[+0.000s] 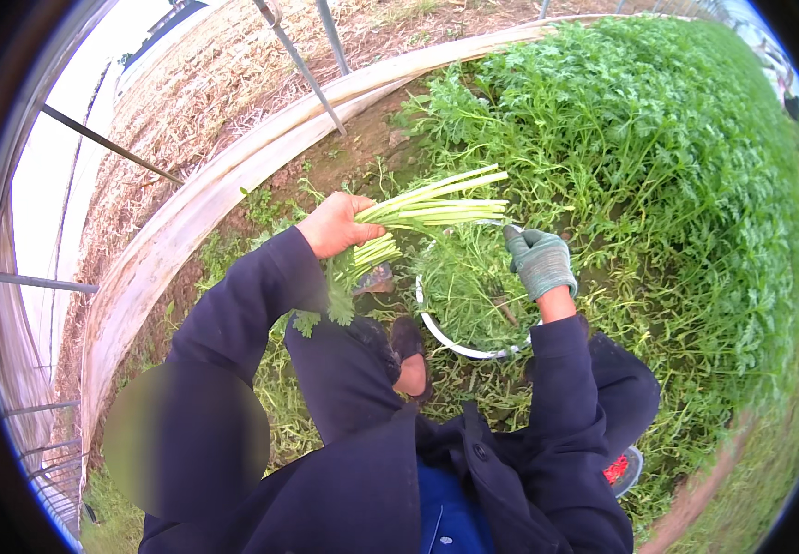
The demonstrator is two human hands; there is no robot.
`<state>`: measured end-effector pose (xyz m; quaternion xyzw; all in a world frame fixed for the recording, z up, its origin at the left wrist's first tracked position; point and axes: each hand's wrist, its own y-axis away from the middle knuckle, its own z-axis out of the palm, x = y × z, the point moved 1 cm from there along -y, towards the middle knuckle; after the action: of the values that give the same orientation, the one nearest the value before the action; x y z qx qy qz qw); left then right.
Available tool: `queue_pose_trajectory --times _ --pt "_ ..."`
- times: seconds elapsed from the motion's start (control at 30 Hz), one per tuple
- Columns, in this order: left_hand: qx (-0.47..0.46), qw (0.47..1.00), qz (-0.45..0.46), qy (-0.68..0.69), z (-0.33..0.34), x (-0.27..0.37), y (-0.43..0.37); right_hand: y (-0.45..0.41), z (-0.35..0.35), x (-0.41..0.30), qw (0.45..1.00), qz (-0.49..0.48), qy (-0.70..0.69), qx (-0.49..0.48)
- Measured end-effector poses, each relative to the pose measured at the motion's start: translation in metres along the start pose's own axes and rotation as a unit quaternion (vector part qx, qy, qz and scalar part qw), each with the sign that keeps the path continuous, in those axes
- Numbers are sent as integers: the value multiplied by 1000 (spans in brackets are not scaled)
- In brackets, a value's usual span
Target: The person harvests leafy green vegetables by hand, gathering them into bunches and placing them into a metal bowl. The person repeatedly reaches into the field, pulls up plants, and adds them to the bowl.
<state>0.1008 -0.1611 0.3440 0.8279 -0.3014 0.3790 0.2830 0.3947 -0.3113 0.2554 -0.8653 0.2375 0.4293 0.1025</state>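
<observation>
My bare left hand [341,223] grips a bunch of leafy greens by its pale green stems [451,199]. The stem ends point right, and the leaves hang below my wrist. My right hand [541,260], in a grey-green knit glove, is just past the stem ends with its fingers curled. Whether it holds anything is hidden. Beneath both hands is a round white-rimmed container [441,337], full of loose feathery leaves and stalks [479,287]. A second bundle of cut stems [377,253] shows below my left hand, partly behind its leaves.
A dense bed of tall leafy greens [655,131] stands to the right. Trampled stalks cover the ground around my shoe [410,339]. Plastic sheeting [184,208] and metal poles [302,66] border the left side. Red material [616,469] shows near my right knee.
</observation>
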Motion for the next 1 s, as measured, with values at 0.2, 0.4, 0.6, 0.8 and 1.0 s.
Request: queue_pose_trajectory --times 0.2,0.4,0.6,0.8,1.0 --pt "-1 999 17 -28 25 2 -14 39 59 -66 995 -70 72 17" --pt "-19 1000 13 -5 22 6 -7 39 62 -43 980 -135 -76 128" --pt "40 969 136 -203 -8 12 14 0 25 44 923 141 357 -22" --pt "93 815 345 -456 -5 34 30 -21 -22 6 992 -108 -55 29" --pt "96 692 518 -493 20 62 39 12 9 -64 883 -153 -253 -365"
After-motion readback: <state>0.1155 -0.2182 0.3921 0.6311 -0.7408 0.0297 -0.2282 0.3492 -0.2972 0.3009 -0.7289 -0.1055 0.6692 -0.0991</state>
